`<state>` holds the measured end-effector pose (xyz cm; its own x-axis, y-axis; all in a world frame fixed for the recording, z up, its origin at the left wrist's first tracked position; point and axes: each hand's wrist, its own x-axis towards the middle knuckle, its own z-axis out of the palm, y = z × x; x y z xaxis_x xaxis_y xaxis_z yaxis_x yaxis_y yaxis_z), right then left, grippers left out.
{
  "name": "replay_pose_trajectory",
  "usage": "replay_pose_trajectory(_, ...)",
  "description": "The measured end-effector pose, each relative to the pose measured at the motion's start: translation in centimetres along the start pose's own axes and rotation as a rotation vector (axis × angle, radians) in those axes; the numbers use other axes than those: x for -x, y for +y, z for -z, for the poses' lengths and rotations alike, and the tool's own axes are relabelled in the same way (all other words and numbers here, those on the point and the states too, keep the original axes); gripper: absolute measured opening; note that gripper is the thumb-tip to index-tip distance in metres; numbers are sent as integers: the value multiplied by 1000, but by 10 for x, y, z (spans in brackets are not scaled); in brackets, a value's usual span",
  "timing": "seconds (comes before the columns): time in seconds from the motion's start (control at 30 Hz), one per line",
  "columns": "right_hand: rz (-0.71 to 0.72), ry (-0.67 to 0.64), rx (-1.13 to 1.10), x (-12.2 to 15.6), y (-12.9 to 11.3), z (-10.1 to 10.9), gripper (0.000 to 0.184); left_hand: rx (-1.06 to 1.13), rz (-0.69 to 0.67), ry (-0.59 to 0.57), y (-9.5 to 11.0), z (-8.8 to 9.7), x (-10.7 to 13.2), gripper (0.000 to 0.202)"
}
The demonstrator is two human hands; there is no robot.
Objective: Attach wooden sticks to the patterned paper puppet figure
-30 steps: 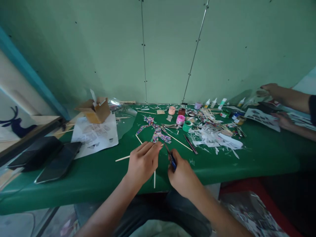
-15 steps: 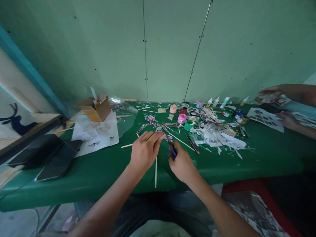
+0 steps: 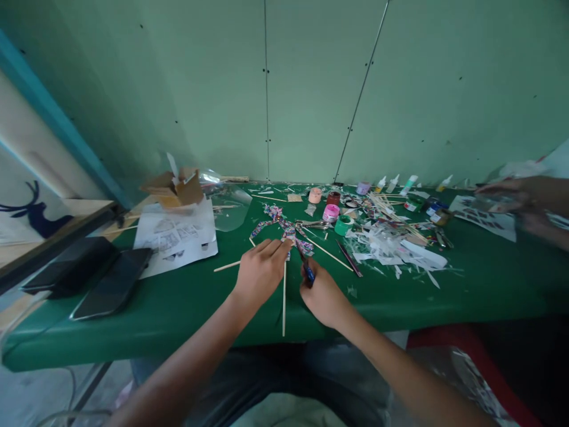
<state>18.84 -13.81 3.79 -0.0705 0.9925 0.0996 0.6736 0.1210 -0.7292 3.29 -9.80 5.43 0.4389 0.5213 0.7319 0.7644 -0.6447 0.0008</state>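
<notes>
My left hand (image 3: 262, 268) rests on the green table (image 3: 178, 308), fingers closed in a pinch on the top of a thin wooden stick (image 3: 284, 296) that runs toward me. Just beyond its fingertips lies a colourful paper figure (image 3: 280, 228). My right hand (image 3: 323, 293) is closed round blue-handled scissors (image 3: 306, 267), whose blades point up toward the lower end of the figure.
Paint pots (image 3: 331, 212), glue bottles (image 3: 409, 185), sticks and white paper scraps (image 3: 391, 246) litter the right half. Printed sheets (image 3: 175, 234) and a cardboard box (image 3: 175, 187) sit left, with two dark phones (image 3: 113, 281). Another person's hands (image 3: 520, 198) work at far right.
Both my hands moved forward across the table toward the paper figure, carrying the stick and scissors. The other person's hands at right shifted and are blurred.
</notes>
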Motion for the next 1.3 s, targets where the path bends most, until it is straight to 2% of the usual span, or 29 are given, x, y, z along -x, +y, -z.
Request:
replay_pose_trajectory(0.1,-17,-50,-12,-5,3,2,18,13,25,-63,-8,-5,0,22)
replay_pose_trajectory(0.2,-23,-49,66,-8,6,5,18,161,123,-131,-12,-4,-3,24)
replay_pose_trajectory(0.4,15,-4,335,-8,13,10,38,405,230,-269,-12,6,-6,29)
replay_pose_trajectory(0.5,26,4,334,-8,14,8,42,365,197,-198,-11,1,-2,24)
replay_pose_trajectory(0.63,-18,-22,122,-9,8,2,28,138,72,-52,-10,-11,0,25)
replay_pose_trajectory(0.73,-34,-72,-6,-12,5,-1,18,16,43,-70,-9,-14,-2,26)
replay_pose_trajectory(0.8,-49,-73,-1,-15,5,-1,17,8,72,-100,-9,-10,-6,25)
replay_pose_trajectory(1.0,3,-15,274,-16,3,9,32,205,197,-160,-13,3,-10,26)
replay_pose_trajectory(1.1,41,-8,340,-13,2,12,40,274,207,-148,-12,4,-8,23)
replay_pose_trajectory(1.2,-11,5,244,-7,-1,8,36,230,132,-55,-8,1,-5,23)
replay_pose_trajectory(1.3,-49,-21,54,-3,-6,3,24,95,48,-34,-4,0,-4,26)
